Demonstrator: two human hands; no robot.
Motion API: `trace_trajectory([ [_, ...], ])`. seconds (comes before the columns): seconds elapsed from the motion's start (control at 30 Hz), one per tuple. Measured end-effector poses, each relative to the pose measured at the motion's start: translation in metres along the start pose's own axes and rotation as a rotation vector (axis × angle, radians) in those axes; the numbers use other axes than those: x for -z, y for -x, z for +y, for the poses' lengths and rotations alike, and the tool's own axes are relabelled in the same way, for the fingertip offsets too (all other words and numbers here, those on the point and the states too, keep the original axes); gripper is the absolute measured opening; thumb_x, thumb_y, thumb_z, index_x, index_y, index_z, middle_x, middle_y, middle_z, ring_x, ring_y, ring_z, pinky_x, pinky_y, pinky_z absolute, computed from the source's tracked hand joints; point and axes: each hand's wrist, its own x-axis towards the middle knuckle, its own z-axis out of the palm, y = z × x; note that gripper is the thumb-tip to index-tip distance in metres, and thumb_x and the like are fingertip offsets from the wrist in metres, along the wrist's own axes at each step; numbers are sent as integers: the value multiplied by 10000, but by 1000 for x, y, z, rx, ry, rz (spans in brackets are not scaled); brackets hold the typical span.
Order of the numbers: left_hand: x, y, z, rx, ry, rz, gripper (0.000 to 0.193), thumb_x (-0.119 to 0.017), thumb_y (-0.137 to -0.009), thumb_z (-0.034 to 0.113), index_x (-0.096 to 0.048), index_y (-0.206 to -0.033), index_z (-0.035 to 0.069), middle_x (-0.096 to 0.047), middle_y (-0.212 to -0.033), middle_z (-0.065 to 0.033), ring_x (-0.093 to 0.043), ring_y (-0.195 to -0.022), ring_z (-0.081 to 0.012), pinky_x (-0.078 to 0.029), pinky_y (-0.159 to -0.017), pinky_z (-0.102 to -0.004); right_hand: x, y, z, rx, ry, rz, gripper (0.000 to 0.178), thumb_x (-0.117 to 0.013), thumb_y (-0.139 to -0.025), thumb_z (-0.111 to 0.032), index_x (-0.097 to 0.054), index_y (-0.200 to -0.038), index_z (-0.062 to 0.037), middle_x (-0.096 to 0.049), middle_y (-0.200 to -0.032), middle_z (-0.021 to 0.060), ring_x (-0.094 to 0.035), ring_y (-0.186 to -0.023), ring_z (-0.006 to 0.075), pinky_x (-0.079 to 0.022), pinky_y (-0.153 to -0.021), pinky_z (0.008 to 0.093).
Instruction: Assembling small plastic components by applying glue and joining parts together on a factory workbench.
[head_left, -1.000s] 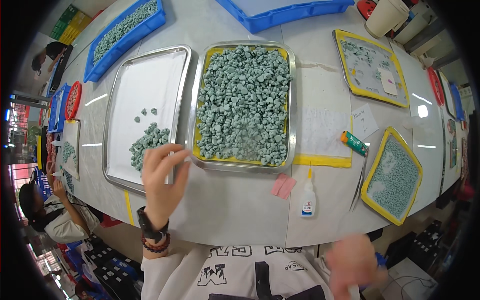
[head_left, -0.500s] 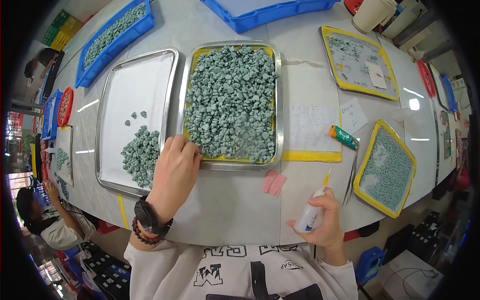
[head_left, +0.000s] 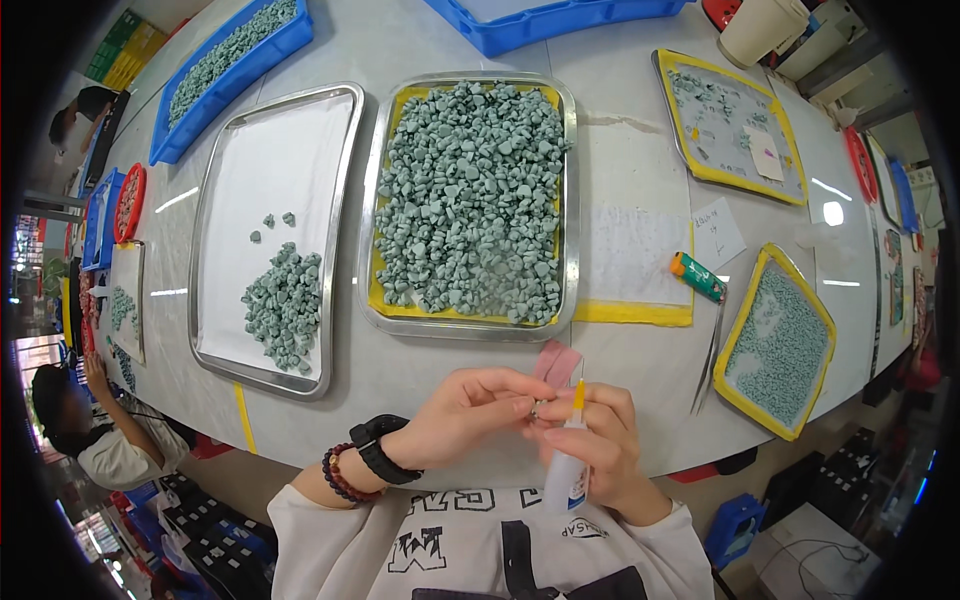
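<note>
The right hand (head_left: 600, 440) is wrapped around a small white glue bottle (head_left: 568, 470) with an orange tip. The bottle stands upright, just off the near edge of the tabletop (head_left: 640, 180), close to the person's chest. The left hand (head_left: 470, 410) has its fingers pressed together in a pinch, right at the bottle's tip. It seems to pinch something tiny, but it is too small to tell what. The two hands touch each other. The left wrist wears a black watch (head_left: 385, 455) and a bead band (head_left: 340, 478).

Just past the hands, at the near edge, lies a pink bit (head_left: 556, 362). Beyond it sits a metal tray (head_left: 470, 325) with a yellow lining, full of small green pieces (head_left: 470, 200). To its left is a second metal tray (head_left: 215, 300) with a white bottom and a small heap of green pieces (head_left: 285, 305) near its near end.

To the right lie a white paper (head_left: 635, 255), an orange and green tube (head_left: 698, 277) and tweezers (head_left: 706, 360). Near the right edge is a yellow tray (head_left: 745, 290) of green bits. Another yellow tray (head_left: 700, 175) sits farther back. A blue bin (head_left: 165, 150) of green pieces is at the far left corner.

Another person (head_left: 100, 440) sits at the left edge.
</note>
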Motion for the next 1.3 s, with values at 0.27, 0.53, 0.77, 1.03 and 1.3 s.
trace_trajectory([
  [0.27, 11, 4, -2, -67, -120, -11, 210, -543, -884, -10, -578, -1091, -12, -631, -1077, -115, -619, -946, -171, -495, -852, -297, 0, 3, -3, -43, -237, 92, 331, -672, -832, -247, -472, -1045, -91, -647, -953, 139, -583, -937, 335, -501, -731, 380],
  [0.53, 17, 2, -8, -170, 8, -14, 206, -532, -897, -7, -563, -1099, -26, -616, -1113, -111, -623, -977, -169, -498, -856, -285, -2, 5, 4, -73, -353, 168, 528, -426, -915, -546, -513, -1027, -38, -660, -854, 183, -615, -869, 381, -511, -699, 434],
  [0.77, 8, 3, -4, -99, -159, 76, 220, -550, -888, -14, -574, -1106, -35, -626, -1064, -134, -631, -921, -180, -512, -825, -298, 7, 3, 6, -138, -459, 48, 589, -385, -923, -558, -532, -1006, 6, -662, -763, 190, -636, -858, 393, -532, -676, 431],
  [1.03, 9, 3, -8, -198, -316, 53, 263, -544, -894, -15, -581, -1155, -29, -626, -1095, -109, -620, -966, -154, -507, -847, -273, 10, 2, 5, -198, -383, -59, 511, -388, -945, -491, -544, -981, -6, -673, -788, 189, -634, -924, 362, -538, -711, 396],
  [1.3, 8, 3, -11, -243, -349, 90, 251, -556, -883, -28, -587, -1131, -55, -625, -1064, -133, -626, -944, -173, -509, -827, -284, 9, 4, 5, -213, -373, -55, 498, -390, -946, -486, -547, -974, -14, -675, -786, 183, -631, -936, 350, -538, -719, 389],
])
